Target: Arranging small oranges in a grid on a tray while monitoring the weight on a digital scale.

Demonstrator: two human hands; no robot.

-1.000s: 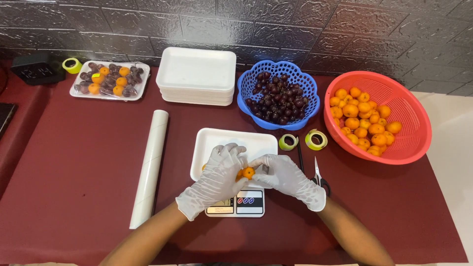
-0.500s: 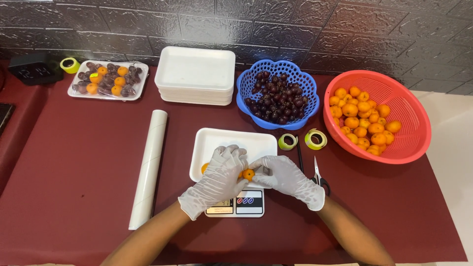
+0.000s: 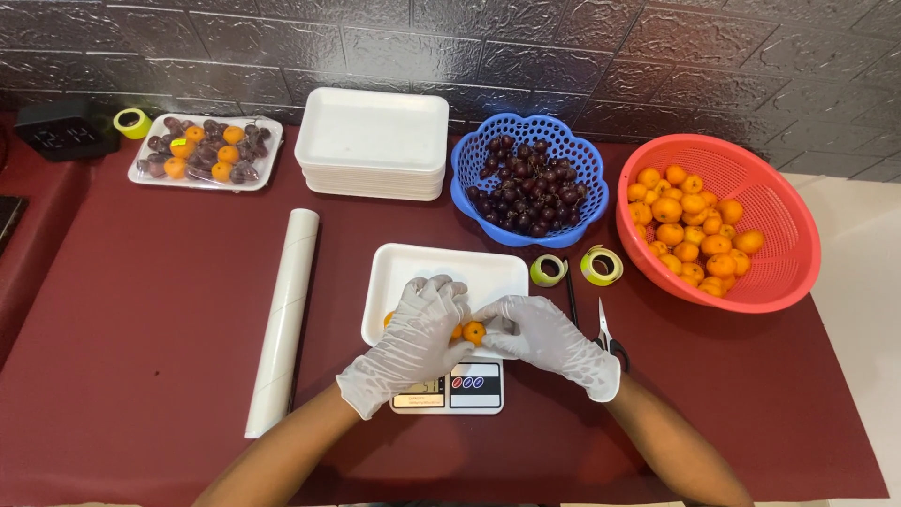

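Small orange citrus fruits [image 3: 474, 331] sit at the near edge of a white foam tray [image 3: 488, 272] resting on a small digital kitchen scale [image 3: 449, 390], just below the centre of the frame, where two hands in white disposable gloves meet over them. The left hand [image 3: 411, 343] lies across the tray's near left part, fingers curled loosely over the fruit, while the right hand [image 3: 549, 340] pinches one orange fruit between thumb and fingertips. Left of the scale, a long white roll [image 3: 283, 319] lies on the dark red tablecloth [image 3: 141, 310]. At upper centre stands a stack of empty white foam trays [image 3: 373, 141], beside a blue plastic basket of dark purple grapes [image 3: 528, 178]. A red plastic colander of orange fruits [image 3: 718, 221] fills the right. A wrapped tray of mixed fruit [image 3: 205, 152] sits upper left. Two yellow-green tape rolls [image 3: 601, 266] and black-handled scissors [image 3: 608, 338] lie right of the tray.
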